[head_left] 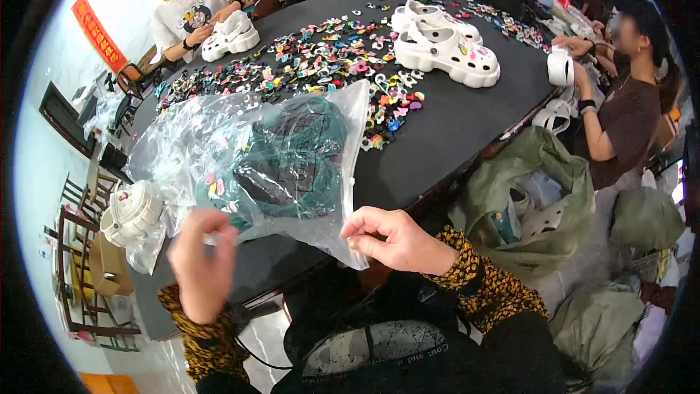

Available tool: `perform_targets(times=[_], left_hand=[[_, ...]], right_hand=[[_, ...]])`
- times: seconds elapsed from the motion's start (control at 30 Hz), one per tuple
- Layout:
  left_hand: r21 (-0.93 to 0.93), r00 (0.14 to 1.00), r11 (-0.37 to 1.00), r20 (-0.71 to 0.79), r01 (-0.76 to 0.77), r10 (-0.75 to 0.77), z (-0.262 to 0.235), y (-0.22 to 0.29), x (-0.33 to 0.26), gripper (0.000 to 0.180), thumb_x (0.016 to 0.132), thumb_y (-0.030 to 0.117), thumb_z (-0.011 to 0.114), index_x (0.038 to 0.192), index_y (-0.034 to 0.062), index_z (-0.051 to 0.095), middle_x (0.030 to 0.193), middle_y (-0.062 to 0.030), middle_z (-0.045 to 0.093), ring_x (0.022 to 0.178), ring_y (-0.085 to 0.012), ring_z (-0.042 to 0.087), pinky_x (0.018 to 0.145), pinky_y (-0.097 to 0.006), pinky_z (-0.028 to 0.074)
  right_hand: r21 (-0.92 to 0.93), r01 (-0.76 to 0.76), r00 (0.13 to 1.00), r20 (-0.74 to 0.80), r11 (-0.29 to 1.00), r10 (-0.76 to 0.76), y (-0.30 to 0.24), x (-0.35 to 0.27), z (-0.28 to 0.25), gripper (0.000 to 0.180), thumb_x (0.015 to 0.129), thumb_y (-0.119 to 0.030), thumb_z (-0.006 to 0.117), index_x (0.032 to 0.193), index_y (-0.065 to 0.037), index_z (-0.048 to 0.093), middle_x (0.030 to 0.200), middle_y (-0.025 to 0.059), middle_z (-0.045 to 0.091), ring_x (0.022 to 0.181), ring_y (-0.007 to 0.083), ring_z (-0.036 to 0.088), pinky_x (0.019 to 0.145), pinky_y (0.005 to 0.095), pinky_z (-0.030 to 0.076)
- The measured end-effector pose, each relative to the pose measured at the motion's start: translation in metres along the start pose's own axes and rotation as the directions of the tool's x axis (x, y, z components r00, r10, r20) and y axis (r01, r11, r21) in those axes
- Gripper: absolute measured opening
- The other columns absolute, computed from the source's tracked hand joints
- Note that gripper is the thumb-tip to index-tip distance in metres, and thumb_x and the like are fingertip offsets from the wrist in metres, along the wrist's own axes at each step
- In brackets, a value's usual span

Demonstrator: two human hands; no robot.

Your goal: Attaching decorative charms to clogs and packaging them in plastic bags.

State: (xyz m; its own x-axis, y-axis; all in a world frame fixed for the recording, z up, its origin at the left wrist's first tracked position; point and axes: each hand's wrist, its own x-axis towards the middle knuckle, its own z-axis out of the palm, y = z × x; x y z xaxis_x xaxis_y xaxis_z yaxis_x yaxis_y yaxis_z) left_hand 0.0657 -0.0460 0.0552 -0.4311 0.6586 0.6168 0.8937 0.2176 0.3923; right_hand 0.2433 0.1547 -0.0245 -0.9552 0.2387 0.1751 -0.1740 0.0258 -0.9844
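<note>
A clear plastic zip bag [354, 138] lies on the near edge of the black table, with a pair of dark green clogs [321, 131] inside. Colourful charms show on the clogs through the film. My right hand [386, 237] pinches the bag's near right corner between thumb and fingers. Raised over the bag's near left side, my left hand [204, 266] is smeared by motion; its fingers look bent, and whether they hold any film cannot be made out. Left of the bag, a cream clog [133, 211] rests at the table edge by more clear plastic.
Loose shoe charms [313, 58] spread across the black table [430, 131]. White clogs [445, 51] stand beyond the bag. An open green sack [539, 197] holding shoes is at my right. One person [193, 14] at far left and another [620, 95] at right handle white clogs.
</note>
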Motion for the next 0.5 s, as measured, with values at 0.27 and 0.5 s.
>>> perform_targets(times=[0.27,0.5], left_hand=[[0.057,0.880,0.907,0.277,-0.417,0.387,0.062,0.044,-0.032,0.058,0.063,0.030,0.079,0.108,0.0043,0.054,0.113,-0.0127,0.053,0.098,-0.0323,0.052,0.082,-0.043,0.040],[0.064,0.832,0.848,0.245,-0.527,0.498,0.086,0.051,-0.025,0.037,0.064,0.006,0.069,0.098,0.0051,0.056,0.104,-0.0090,0.056,0.091,-0.0285,0.054,0.079,-0.041,0.041]], right_hand=[[0.095,0.038,0.943,-0.332,0.995,-0.004,0.032,0.020,-0.025,0.014,0.094,-0.014,0.051,0.103,-0.003,0.054,0.072,-0.0006,0.054,0.063,0.0050,0.052,0.054,0.0215,0.045],[0.029,-0.201,0.950,-0.236,0.979,0.202,0.030,0.034,-0.036,0.027,0.095,-0.027,0.050,0.093,-0.002,0.061,0.072,0.0012,0.058,0.054,0.0061,0.052,0.044,0.0211,0.042]])
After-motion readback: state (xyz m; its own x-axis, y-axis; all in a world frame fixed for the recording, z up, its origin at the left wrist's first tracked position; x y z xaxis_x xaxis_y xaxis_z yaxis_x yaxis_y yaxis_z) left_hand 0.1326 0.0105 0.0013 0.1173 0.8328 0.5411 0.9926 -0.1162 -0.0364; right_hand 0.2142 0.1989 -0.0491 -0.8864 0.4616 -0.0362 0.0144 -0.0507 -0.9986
